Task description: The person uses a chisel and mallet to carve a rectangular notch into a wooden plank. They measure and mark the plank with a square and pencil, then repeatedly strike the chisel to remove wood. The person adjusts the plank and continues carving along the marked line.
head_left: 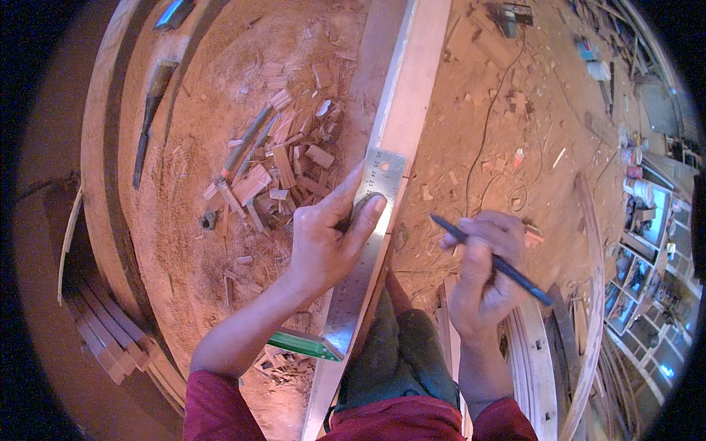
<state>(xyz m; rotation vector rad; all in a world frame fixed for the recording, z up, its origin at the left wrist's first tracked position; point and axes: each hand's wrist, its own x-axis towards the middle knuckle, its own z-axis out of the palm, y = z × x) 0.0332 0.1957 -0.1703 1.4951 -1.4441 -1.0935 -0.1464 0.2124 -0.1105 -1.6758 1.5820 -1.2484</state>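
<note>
A long, pale wooden beam (419,81) runs from the far middle toward my lap. On it lies a try square, its steel blade (385,170) along the beam and its green stock (305,344) at the near end, sticking out to the left. My left hand (320,239) grips the blade near its far end, thumb pressed on top; some of its fingers are hidden. Apart from the beam, to its right, my right hand (489,287) holds a dark pencil (518,278) with the tip pointing toward the beam. A short dark mark shows at the beam's right edge beside the blade.
Wood offcuts (283,173) and a long-handled tool (250,140) lie on the sawdust-covered ground at left. Another dark tool (152,117) rests near a curved timber (110,147). A thin cable (489,132) crosses the ground at right, near curved boards (533,360) and shelving (632,287).
</note>
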